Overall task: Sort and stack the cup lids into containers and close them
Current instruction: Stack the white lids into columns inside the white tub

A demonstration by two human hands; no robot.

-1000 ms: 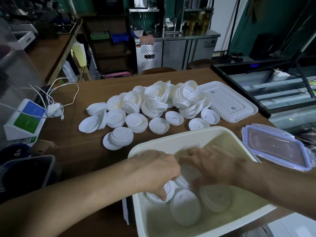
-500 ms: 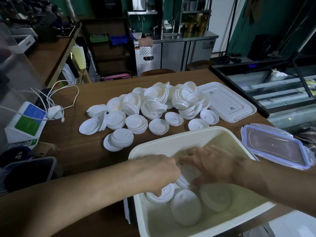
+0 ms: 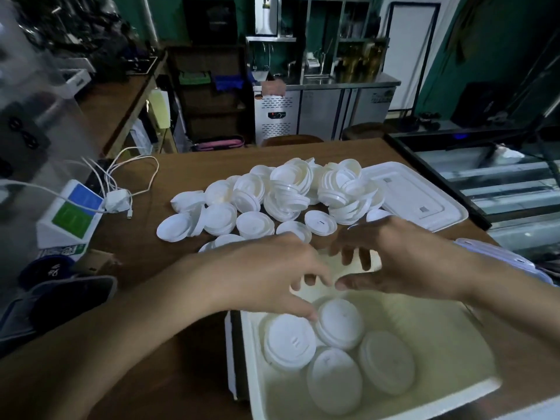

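Evidently left hand and right hand are hovering empty, fingers loose, with the lid pile lying just beyond.

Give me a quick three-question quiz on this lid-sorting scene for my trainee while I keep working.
1. How many round lid tops show inside the cream bin?
2. True or false: the flat white bin cover is snapped onto the bin.
3. Where is the loose pile of lids? A in the bin; B on the table beyond the bin; C on the floor.
Key: 1 four; 2 false, the cover lies on the table; 3 B.
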